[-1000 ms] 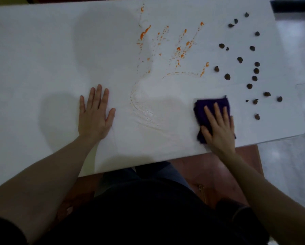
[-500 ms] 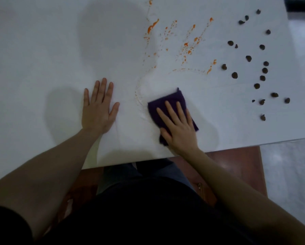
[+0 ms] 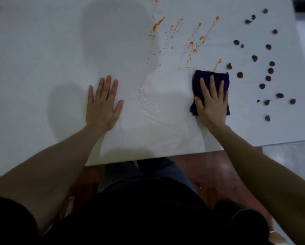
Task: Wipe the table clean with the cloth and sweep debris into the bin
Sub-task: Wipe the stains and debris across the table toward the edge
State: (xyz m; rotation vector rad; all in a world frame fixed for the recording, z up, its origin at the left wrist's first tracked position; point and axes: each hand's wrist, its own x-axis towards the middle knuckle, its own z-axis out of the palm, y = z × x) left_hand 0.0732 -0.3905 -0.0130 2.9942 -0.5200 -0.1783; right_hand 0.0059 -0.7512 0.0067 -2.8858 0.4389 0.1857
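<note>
My right hand (image 3: pixel 212 101) presses flat on a folded dark purple cloth (image 3: pixel 210 77) on the white table (image 3: pixel 42 68), right of centre. Orange splatter streaks (image 3: pixel 192 43) lie just beyond the cloth, and its far edge touches the nearest streak. Several small dark debris lumps (image 3: pixel 268 71) are scattered to the right of the cloth, the closest about a finger's width from its corner. My left hand (image 3: pixel 102 105) rests flat on the bare table with fingers apart, holding nothing. A faint wet smear (image 3: pixel 150 105) runs between the two hands. No bin is in view.
The table's near edge (image 3: pixel 148 157) runs just in front of my lap, its right edge near the debris. A reddish wooden seat (image 3: pixel 210 170) shows under the table edge. Pale tiled floor (image 3: pixel 289 160) lies to the right. A dark object (image 3: pixel 304 4) sits at the top right corner.
My right hand slid the cloth left to the middle of the table, then back right and farther away, up to the orange streak. My left hand stayed flat in place.
</note>
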